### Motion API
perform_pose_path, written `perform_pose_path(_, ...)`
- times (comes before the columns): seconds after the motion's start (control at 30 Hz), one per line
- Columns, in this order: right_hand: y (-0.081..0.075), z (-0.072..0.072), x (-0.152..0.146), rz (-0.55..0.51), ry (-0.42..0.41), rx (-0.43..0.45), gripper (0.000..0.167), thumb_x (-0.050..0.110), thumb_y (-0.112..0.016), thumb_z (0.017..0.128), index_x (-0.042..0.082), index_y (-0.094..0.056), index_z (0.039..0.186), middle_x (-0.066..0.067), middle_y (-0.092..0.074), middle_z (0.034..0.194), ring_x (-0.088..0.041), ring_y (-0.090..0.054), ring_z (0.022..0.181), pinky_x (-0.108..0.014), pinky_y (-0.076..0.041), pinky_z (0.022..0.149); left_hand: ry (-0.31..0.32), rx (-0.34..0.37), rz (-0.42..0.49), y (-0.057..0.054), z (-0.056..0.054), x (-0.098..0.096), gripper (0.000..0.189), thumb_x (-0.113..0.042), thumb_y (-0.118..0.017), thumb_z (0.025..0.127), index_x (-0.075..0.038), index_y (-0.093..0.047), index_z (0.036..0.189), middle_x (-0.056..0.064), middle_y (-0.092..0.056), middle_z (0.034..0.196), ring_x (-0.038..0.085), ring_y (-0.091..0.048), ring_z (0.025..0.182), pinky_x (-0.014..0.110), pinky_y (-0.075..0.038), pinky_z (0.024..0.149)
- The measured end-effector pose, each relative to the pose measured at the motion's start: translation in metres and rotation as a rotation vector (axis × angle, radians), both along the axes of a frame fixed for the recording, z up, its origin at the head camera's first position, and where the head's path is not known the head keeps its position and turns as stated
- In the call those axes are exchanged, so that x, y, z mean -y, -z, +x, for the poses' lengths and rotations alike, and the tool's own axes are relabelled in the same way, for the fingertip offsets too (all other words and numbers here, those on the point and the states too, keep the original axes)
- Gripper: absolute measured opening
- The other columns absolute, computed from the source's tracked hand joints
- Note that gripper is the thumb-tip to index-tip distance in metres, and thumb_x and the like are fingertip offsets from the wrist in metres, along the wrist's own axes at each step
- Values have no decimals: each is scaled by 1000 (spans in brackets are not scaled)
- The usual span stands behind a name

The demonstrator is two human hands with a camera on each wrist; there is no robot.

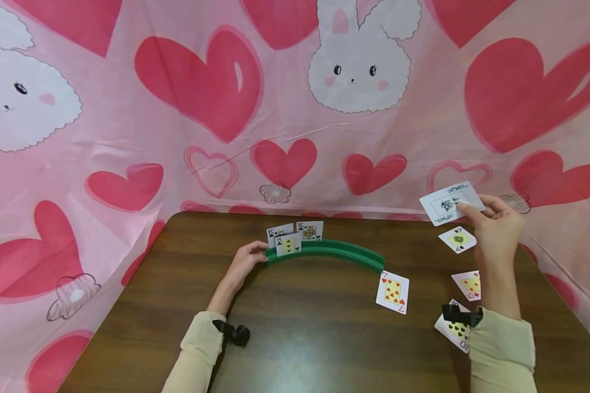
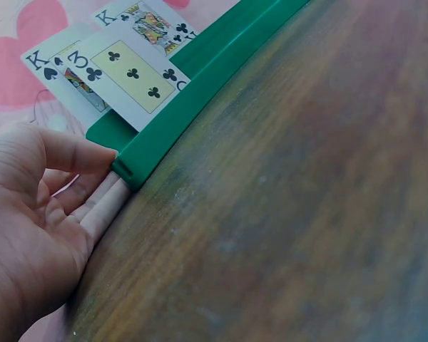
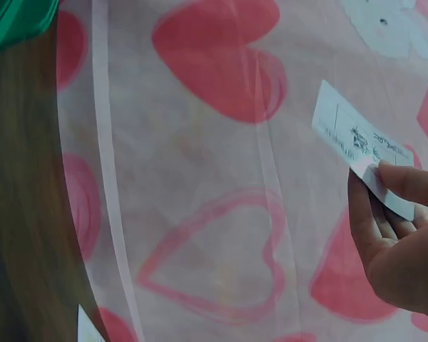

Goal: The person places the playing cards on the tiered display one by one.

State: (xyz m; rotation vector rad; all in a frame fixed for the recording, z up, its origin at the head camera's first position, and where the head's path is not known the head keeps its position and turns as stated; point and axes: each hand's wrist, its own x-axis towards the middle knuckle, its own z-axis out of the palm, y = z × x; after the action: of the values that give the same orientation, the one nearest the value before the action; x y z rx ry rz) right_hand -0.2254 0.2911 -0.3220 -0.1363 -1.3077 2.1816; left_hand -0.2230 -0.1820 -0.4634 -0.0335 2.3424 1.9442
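Observation:
A curved green card holder (image 1: 344, 250) stands on the table, with three playing cards upright near its left end. These are a three of clubs (image 2: 132, 75) in front, a king of spades (image 2: 53, 60) behind it and a king of clubs (image 2: 153, 28). My left hand (image 1: 246, 263) pinches the holder's left end between thumb and fingers. Raised above the table's right side, my right hand (image 1: 499, 226) holds a white joker card (image 1: 437, 204) between thumb and fingers. The same joker (image 3: 335, 125) is tilted in the right wrist view.
A seven of hearts (image 1: 392, 293) lies by the holder's right end. Further right lie an ace of spades (image 1: 458, 240), a diamonds card (image 1: 464, 284) and a ten of spades (image 1: 449, 331), partly covered by the right arm and wrist strap. A pink heart-patterned cloth (image 1: 300, 125) hangs behind the table.

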Motion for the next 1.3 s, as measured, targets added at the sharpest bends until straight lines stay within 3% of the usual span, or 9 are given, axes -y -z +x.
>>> perform_pose_path(0.13,4,-1,14,29,7,-43,23,-27,-73,76,-9,-77,91,-11,-75,78,-15,-70,64,-24,-56,57,-16,-5,3,14,-6,2,30,-1,-60,94,6,-68,122,20,-65,128,24,-62,103,29,-47,89)
perform_pose_path(0.3,10,-2,28,126,8,-73,27,-25,-68,81,-5,-79,96,-6,-75,81,-12,-69,71,-19,-55,62,-19,1,2,14,-6,1,30,-1,-61,94,5,-68,122,20,-66,127,22,-61,102,29,-47,88)
perform_pose_path(0.5,11,-1,46,180,-82,-101,39,-28,-63,84,-6,-74,114,-4,-77,87,-12,-69,76,-18,-55,63,-13,4,-2,15,-6,1,31,-1,-60,95,7,-67,124,21,-65,129,23,-61,103,29,-48,88)
perform_pose_path(0.67,12,-2,63,127,-137,-91,35,-31,-63,82,0,-73,97,-6,-77,82,-13,-71,73,-20,-55,63,-12,-1,-6,16,-6,1,30,-1,-60,95,6,-67,123,21,-65,129,24,-61,105,30,-47,89)
perform_pose_path(0.83,15,-3,77,213,-167,-41,28,-24,-68,84,3,-74,90,-3,-77,81,-12,-71,74,-21,-56,67,-10,-2,-6,16,-6,0,29,-1,-60,94,5,-69,122,20,-65,128,24,-61,105,30,-48,89)
perform_pose_path(1.13,18,-10,101,274,-217,-41,29,-19,-67,88,7,-77,94,1,-76,85,-10,-71,79,-22,-56,72,-24,-5,22,15,-7,-1,29,3,-60,92,8,-67,120,20,-67,122,20,-63,100,27,-48,86)
perform_pose_path(1.3,22,-11,111,324,-265,-28,20,-16,-67,89,-5,-74,104,1,-76,86,-11,-70,79,-24,-57,72,-28,-3,19,15,-8,0,29,3,-60,93,8,-67,121,20,-66,124,19,-62,100,26,-48,85)
